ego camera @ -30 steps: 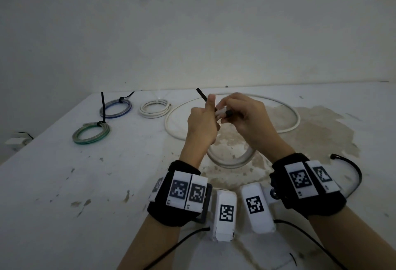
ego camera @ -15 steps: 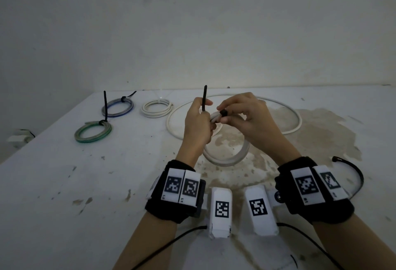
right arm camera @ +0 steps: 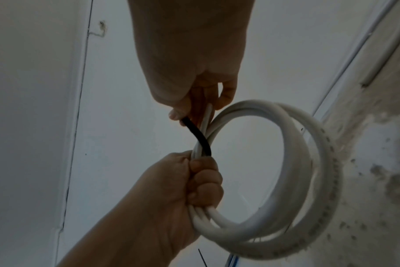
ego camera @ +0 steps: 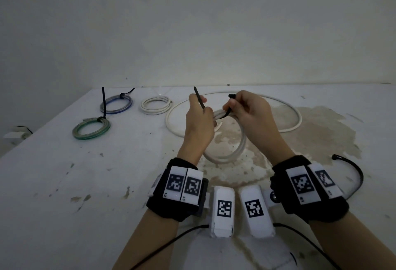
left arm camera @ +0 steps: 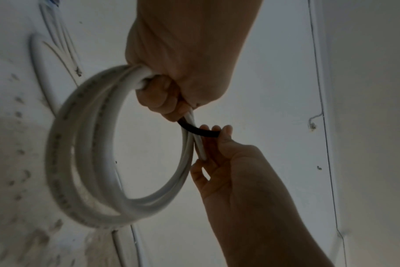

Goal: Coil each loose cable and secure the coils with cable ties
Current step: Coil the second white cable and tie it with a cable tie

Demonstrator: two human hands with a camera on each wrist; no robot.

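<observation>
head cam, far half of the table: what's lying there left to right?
Green coil → blue coil → small white coil → large loose white cable loop, partly behind the hands → spare black cable tie at the right, nearer the camera.

Head view looks down over the table [ego camera: 64, 184]; both wrist views look up closely, sharing the white coil [left arm camera: 84, 162].
</observation>
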